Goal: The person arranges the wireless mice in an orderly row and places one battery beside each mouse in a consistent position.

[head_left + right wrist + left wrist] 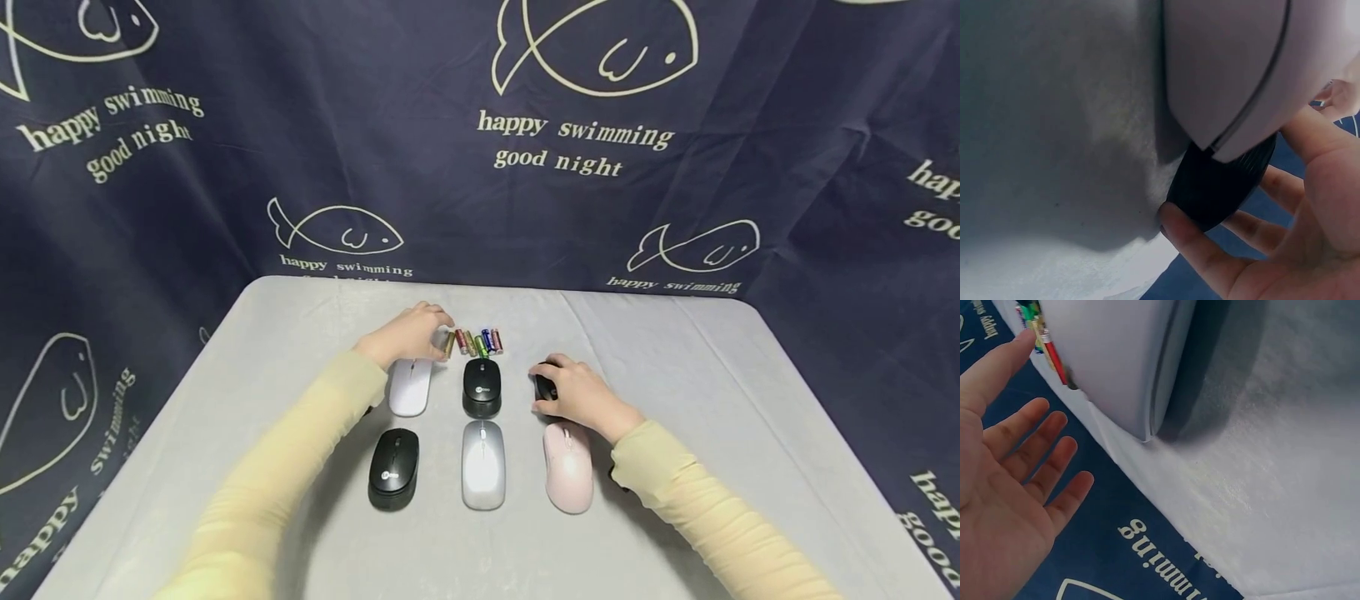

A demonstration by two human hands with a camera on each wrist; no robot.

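At the table's far side, my left hand (414, 335) hovers over the top of a white mouse (410, 390), next to a row of small colourful batteries (481, 342). In the left wrist view its fingers (1034, 447) are spread and loosely bent with nothing between them, and the thumb tip overlaps the batteries (1054, 357). My right hand (581, 392) grips a black mouse (546, 385) from above, mostly covering it. The right wrist view shows thumb and fingers (1194, 244) around the sides of this black mouse (1216, 187).
A second black mouse (482, 387) stands between the hands, below the batteries. In the nearer row lie another black mouse (393, 468), a silver mouse (483, 467) and a pink mouse (568, 468). A dark blue fish-print curtain (480, 225) hangs behind the white-covered table (675, 350).
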